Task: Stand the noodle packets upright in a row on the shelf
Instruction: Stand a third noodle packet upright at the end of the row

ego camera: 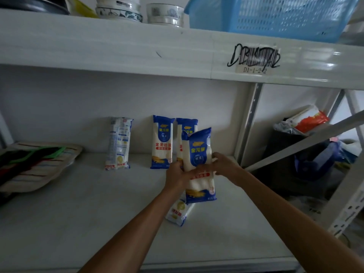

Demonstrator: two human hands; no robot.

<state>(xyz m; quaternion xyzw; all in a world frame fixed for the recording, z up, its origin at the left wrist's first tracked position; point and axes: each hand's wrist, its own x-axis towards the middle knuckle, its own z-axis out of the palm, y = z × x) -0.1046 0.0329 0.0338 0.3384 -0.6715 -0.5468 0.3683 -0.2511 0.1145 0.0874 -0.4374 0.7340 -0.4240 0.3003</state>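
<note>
Presently, findings as follows.
Held packet [199, 164]: blue-and-white noodle packet, upright, slightly tilted, in front of the back wall [78, 107].
Left hand [177, 175]: grip closed on the held packet's left edge.
Right hand [226, 166]: grip closed on its right edge.
Standing packets: pale packet [118, 143], blue packet [162, 141] and a third packet [186, 127] upright against the back wall.
Lying packet [178, 211]: flat on the shelf [78, 213], farther from the wall, below the held packet.

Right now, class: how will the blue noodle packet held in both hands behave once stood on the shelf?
The held packet looks stiff: it keeps straight between left hand and right hand. Tall and narrow, it probably tips easily; the standing packets lean against the wall. Its glossy film may slip.
</note>
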